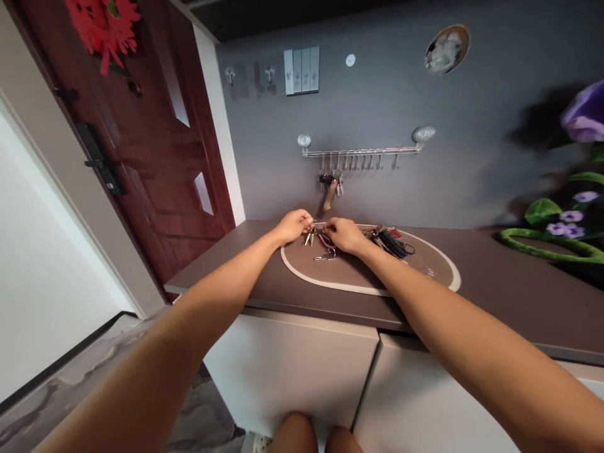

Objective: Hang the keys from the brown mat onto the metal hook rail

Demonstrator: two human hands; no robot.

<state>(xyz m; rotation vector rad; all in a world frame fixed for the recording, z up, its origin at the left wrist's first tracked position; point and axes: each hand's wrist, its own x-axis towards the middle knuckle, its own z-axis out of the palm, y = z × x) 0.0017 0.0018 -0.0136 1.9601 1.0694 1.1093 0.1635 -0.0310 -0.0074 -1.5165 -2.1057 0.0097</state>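
Note:
My left hand (296, 225) pinches a bunch of keys (310, 237), whose blades dangle just over the brown oval mat (349, 277). Close beside it, my right hand (343, 235) has its fingers closed on a dark pinkish strap (325, 239), perhaps a key fob; the fingers partly hide it. Below the two hands a loose key on a ring (325, 255) lies on the mat. To the right of my right wrist sits a pile of keys and dark fobs (389, 241).
A hook rail (363, 151) on the grey wall carries hanging keys (325, 180) and a tan strap (330, 195). Purple artificial flowers (566, 225) stand at the counter's right. A dark red door (155, 145) is at left. White cabinet doors (292, 371) lie below the counter.

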